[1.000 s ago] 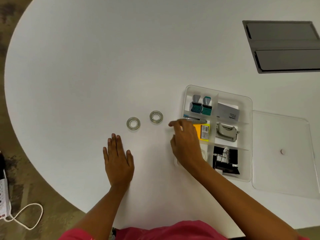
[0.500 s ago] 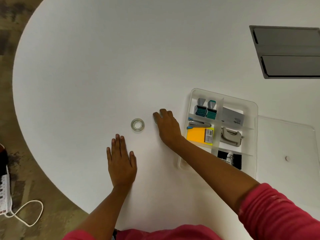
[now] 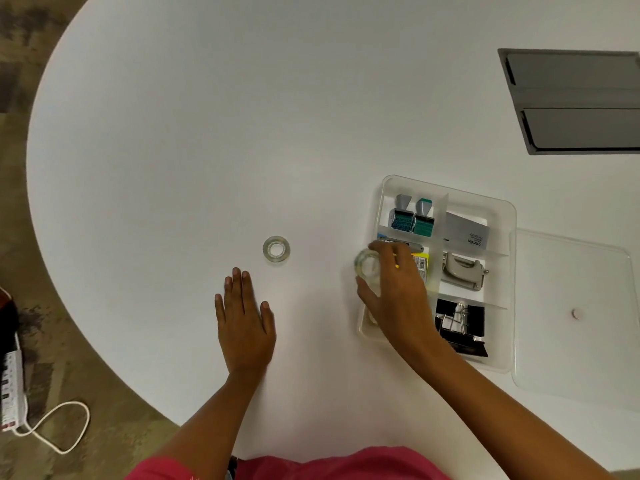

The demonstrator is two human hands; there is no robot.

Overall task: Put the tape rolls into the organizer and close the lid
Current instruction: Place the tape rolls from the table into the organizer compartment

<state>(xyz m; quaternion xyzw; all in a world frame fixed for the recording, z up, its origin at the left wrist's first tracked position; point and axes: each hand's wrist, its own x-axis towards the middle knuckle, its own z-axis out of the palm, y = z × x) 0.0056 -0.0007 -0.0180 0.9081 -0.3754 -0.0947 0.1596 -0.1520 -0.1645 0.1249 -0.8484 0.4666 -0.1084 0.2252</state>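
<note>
A clear tape roll (image 3: 276,249) lies flat on the white table, just beyond my left hand (image 3: 243,317), which rests palm down with fingers spread. My right hand (image 3: 394,289) grips a second clear tape roll (image 3: 367,265) between thumb and fingers, held over the left edge of the clear plastic organizer (image 3: 498,209). The organizer stands open. Its clear lid (image 3: 571,317) lies flat on the table to its right. My right hand hides the organizer's near-left compartment.
The organizer holds two stamps (image 3: 412,218), a card box (image 3: 465,233), a hole punch (image 3: 462,270), yellow notes (image 3: 422,265) and black binder clips (image 3: 459,320). A dark hatch (image 3: 575,102) is set into the table at the far right. A power strip (image 3: 10,386) lies on the floor, left.
My right hand reached left to the nearer tape roll, took hold of it and carried it right to the organizer's left edge. My left hand stayed put.
</note>
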